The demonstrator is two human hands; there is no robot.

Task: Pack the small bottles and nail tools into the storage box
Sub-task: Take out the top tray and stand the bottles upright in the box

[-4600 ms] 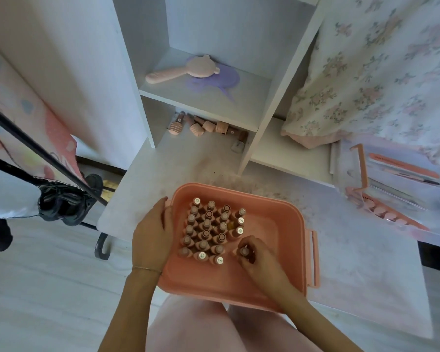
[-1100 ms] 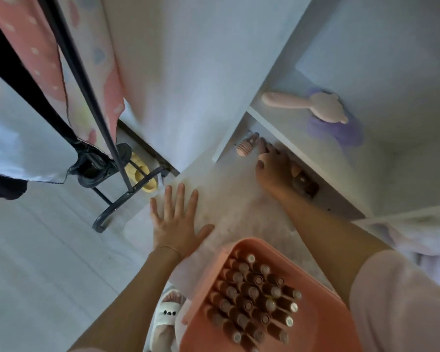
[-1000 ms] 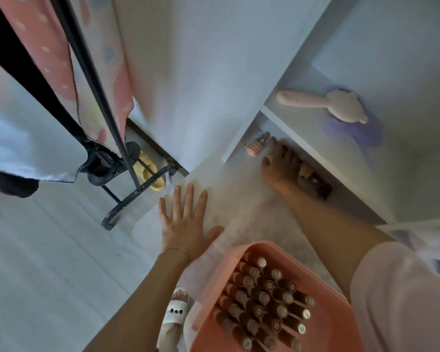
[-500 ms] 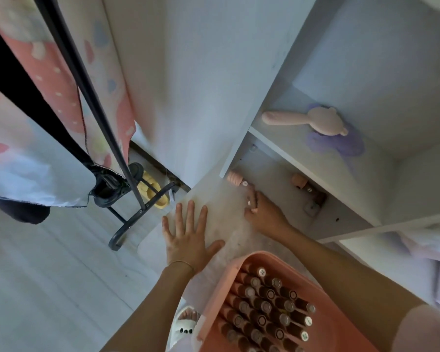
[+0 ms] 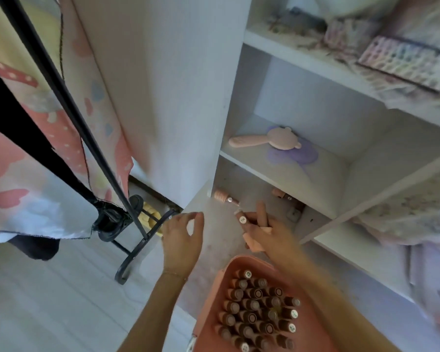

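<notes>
Fingers (image 5: 261, 214) of the right hand (image 5: 267, 231) curl round a few bottles (image 5: 243, 220) at frame centre, above the box (image 5: 214, 301) at bottom centre; the left hand (image 5: 182, 240) hangs loose, empty. Fetching step, I judge: next, carry them down into the box; more bottles (image 5: 224, 196) lie under the shelf (image 5: 285, 174).

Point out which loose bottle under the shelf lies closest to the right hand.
The ribbed pink bottle at the left of the cubby, lying on its side just beyond the right hand. The other loose bottles lie farther back, under the shelf.

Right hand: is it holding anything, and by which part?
Yes. The right hand grips small bottles around their bodies, fingers curled; one labelled cap sticks out. The left hand holds nothing.
</notes>
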